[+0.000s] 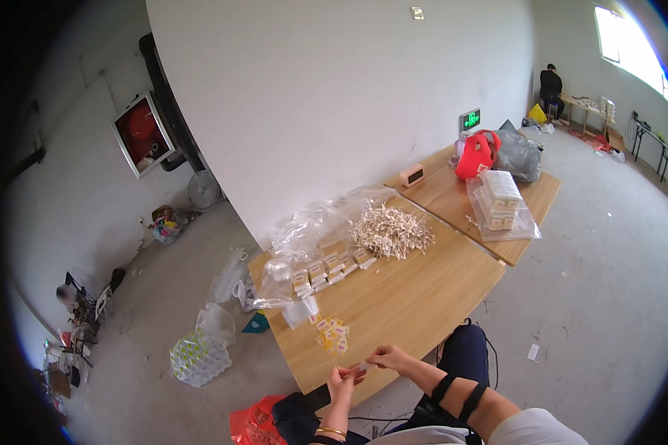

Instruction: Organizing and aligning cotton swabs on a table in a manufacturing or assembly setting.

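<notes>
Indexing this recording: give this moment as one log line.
left hand: pinching small pale item | right hand: at same item | table: yellow-and-white cards, pile of white sticks

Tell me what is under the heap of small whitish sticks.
The light-brown wooden table shows along the right edge of the whitish stick heap. Clear, crinkled plastic sheeting lies at its left; whether that extends underneath is hidden.

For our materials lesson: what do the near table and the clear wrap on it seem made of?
Near table: probably wood or wood-look laminate, satin; pale brown grain shows. Clear wrap: likely thin plastic film, glossy; it is see-through, crumpled and catches highlights.
</notes>
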`<action>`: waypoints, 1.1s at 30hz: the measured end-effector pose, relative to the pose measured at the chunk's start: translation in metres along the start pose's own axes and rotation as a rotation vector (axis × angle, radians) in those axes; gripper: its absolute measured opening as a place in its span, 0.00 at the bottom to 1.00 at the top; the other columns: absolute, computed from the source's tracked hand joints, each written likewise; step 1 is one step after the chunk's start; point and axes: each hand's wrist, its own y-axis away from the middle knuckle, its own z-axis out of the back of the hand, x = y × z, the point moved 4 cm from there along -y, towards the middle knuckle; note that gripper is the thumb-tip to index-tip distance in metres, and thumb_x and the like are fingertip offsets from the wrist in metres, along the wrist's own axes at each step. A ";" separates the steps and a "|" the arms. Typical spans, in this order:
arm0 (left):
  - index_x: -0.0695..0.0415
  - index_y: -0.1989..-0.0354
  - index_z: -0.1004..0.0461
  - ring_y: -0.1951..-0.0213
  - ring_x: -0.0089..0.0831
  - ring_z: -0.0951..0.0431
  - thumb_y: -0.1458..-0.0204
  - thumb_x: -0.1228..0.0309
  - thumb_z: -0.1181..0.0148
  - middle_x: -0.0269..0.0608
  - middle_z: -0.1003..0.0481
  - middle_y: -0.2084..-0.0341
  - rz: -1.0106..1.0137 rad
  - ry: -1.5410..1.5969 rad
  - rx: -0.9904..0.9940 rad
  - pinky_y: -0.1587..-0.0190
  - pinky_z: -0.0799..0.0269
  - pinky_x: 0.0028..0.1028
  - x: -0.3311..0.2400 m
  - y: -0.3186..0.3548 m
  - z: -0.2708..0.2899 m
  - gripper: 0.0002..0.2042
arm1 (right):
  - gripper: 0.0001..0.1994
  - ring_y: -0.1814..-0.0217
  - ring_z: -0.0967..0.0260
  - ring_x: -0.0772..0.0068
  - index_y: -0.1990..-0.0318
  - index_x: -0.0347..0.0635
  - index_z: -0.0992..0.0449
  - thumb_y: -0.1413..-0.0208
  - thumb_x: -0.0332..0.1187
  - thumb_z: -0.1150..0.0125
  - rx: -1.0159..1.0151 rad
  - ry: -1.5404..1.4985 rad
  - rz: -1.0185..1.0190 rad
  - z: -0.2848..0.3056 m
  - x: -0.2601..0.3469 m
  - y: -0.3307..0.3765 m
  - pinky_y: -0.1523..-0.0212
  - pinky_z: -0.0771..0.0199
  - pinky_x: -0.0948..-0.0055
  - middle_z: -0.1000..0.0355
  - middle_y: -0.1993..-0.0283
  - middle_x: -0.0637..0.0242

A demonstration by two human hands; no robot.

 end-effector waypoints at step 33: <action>0.55 0.65 0.30 0.64 0.36 0.16 0.39 0.71 0.41 0.45 0.19 0.65 0.286 0.431 -0.025 0.61 0.17 0.31 0.027 -0.029 0.017 0.05 | 0.17 0.68 0.30 0.72 0.56 0.40 0.19 0.41 0.46 0.34 0.160 0.476 0.434 0.010 0.015 -0.006 0.65 0.29 0.73 0.25 0.68 0.64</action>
